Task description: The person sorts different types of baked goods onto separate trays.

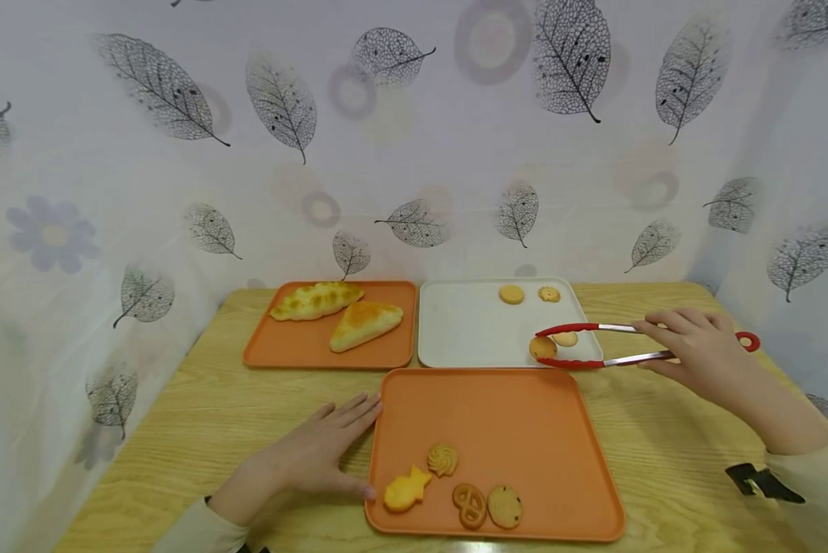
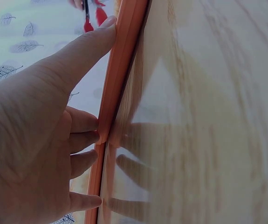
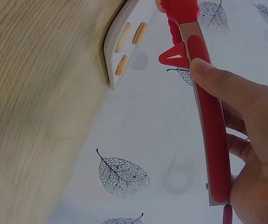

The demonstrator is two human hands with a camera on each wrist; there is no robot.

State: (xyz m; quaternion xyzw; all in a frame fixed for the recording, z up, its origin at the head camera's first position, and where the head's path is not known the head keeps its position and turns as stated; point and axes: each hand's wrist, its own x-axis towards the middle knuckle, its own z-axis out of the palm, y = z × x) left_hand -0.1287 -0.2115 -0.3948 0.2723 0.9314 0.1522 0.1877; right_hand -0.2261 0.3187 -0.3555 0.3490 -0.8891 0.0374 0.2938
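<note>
At the right of the head view, the right hand (image 1: 707, 357) has its grip curled around a pair of red-and-silver metal tongs (image 1: 621, 360), whose arms stand apart. Their red tips reach over the white rectangular tray (image 1: 469, 322), right of centre, beside a round golden-brown biscuit (image 1: 543, 348); whether they pinch it I cannot tell. A pale round biscuit (image 1: 564, 339) lies between the arms, while a thick round biscuit (image 1: 511, 294) and a small scalloped biscuit (image 1: 549, 294) sit near that tray's far edge. At lower centre, the left hand (image 1: 310, 453) has its grip spread wide, fingers and thumb touching the left rim of a large orange rectangular tray (image 1: 497, 430). In this tray's lower left are a yellow fish-shaped biscuit (image 1: 407, 490) and a swirled golden biscuit (image 1: 442, 459); at its lower middle, a brown pretzel-shaped biscuit (image 1: 469, 505) and a speckled round biscuit (image 1: 505, 507). Everything rests on a pale wood-grain desk (image 1: 213, 430).
</note>
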